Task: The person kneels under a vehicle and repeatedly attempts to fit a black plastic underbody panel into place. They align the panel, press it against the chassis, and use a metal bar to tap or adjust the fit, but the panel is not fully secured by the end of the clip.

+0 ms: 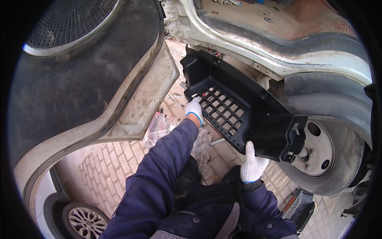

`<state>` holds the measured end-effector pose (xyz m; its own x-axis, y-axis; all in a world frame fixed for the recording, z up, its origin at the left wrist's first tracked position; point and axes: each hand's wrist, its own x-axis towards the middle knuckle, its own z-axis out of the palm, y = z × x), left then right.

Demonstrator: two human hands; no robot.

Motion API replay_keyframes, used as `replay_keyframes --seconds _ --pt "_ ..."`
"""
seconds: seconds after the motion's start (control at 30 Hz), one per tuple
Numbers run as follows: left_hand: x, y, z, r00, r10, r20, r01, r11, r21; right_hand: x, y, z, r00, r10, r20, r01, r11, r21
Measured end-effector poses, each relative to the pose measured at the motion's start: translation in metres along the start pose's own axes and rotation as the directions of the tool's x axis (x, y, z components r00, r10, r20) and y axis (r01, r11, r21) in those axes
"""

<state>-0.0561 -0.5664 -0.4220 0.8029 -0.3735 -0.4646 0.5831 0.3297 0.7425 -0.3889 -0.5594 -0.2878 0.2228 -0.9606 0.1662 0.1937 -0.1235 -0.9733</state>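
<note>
In the head view, a black plastic step [252, 107] with smooth, moulded walls and a square-holed grid is held aslant in the middle, between an open door [79, 91] on the left and a wheel [320, 149] on the right. The door is dark and scuffed inside, with a round perforated speaker cover [71, 24]; the wheel has dull rubber and a pale metal centre. Crumpled clear plastic wrap [157, 129] lies on the brick paving [107, 163].

The step's far edge runs beside the white, dirty door sill [254, 59] (whether they touch, I cannot tell). Its right end overlaps the wheel in view; a gap separates its left end from the door.

The left hand [193, 110], in a white knitted glove, reaches far and grips the near left edge by the grid. The right hand [253, 164], gloved likewise and nearer the body, grasps the near edge, thumb upright, fingers partly hidden.
</note>
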Motion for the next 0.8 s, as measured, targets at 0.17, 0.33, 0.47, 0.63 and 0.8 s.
replay_keyframes --seconds 0.17,0.33,0.47,0.63,0.8 --pt "0.020 0.019 0.015 0.988 0.133 -0.080 -0.125 0.988 0.096 0.027 0.017 0.013 0.991 -0.049 0.123 0.058 0.996 -0.072" --pt "0.035 0.029 0.021 0.987 0.158 -0.029 -0.158 0.987 -0.013 0.045 0.026 0.023 0.985 0.001 0.173 -0.001 1.000 -0.005" --pt "0.039 0.034 0.030 0.984 0.164 -0.068 -0.164 0.986 0.009 0.053 0.027 0.032 0.988 -0.055 0.142 0.078 0.983 -0.165" --pt "0.040 0.026 0.042 0.976 0.162 -0.144 -0.157 0.987 0.042 0.071 0.027 0.039 0.992 -0.090 0.086 0.103 0.982 -0.159" --pt "0.043 0.022 0.049 0.967 0.195 -0.162 -0.151 0.957 0.246 0.090 0.025 0.028 0.986 -0.091 0.143 0.128 0.954 -0.272"
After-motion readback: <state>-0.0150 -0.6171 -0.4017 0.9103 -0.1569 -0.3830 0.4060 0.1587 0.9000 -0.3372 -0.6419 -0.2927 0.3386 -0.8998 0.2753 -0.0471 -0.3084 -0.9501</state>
